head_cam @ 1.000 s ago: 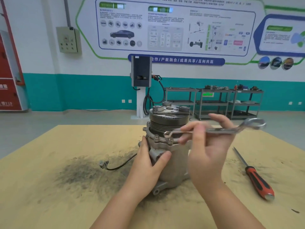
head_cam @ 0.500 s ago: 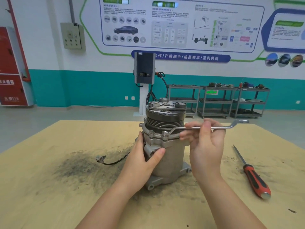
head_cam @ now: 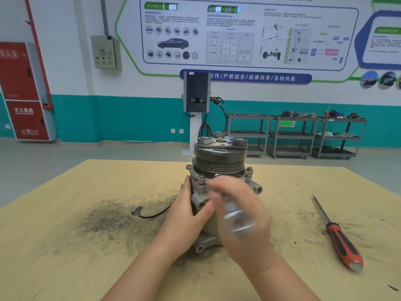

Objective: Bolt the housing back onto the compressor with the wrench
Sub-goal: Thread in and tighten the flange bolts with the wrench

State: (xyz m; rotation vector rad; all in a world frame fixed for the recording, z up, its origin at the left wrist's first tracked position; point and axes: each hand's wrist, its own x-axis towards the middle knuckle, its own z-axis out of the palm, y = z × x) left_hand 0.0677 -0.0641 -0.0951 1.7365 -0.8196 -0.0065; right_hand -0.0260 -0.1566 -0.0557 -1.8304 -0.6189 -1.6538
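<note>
The compressor (head_cam: pixel 219 166) stands upright on the table, pulley end up, with its bolted housing flange (head_cam: pixel 200 181) just below the pulley. My left hand (head_cam: pixel 186 213) holds the body's left side, thumb across the front. My right hand (head_cam: pixel 243 213) is motion-blurred in front of the compressor and grips the wrench (head_cam: pixel 236 218), a blurred silver bar pointing down toward me. Its far end lies near a flange bolt, but blur hides the contact.
A red-and-black screwdriver (head_cam: pixel 340 240) lies on the table (head_cam: pixel 65 246) to the right. A black wire with a connector (head_cam: pixel 136 210) trails left from the compressor over a dark smudge. Tool carts (head_cam: pixel 295 135) stand by the far wall.
My right hand has swung the wrench handle from out at the right round toward me, in front of the compressor. The left hand keeps its hold on the body.
</note>
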